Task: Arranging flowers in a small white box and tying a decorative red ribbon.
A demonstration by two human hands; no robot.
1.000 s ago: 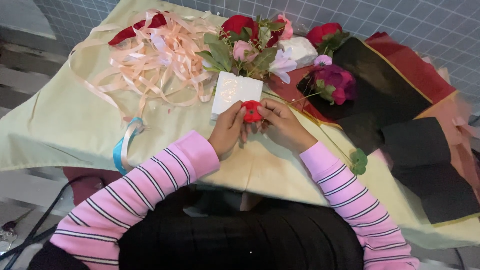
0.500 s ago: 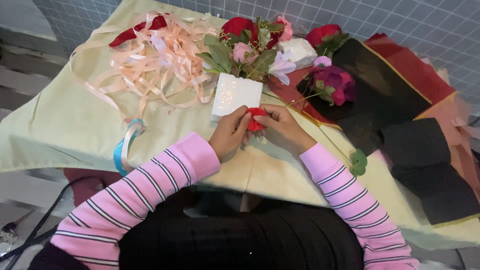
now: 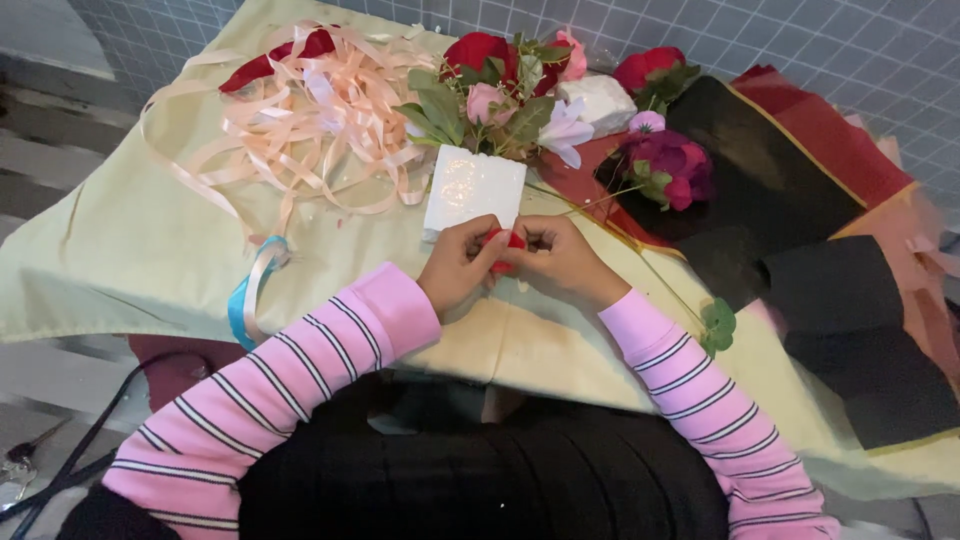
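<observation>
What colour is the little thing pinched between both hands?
Red: the small piece held between the left hand and right hand, seen in the head view.

Both forearms in pink striped sleeves angle inward, wrists bent, hands meeting at centre. Left hand (image 3: 462, 268) and right hand (image 3: 562, 258) sit knuckles up, fingertips curled and pinched together in a tight shared grip, thumbs tucked in.
</observation>
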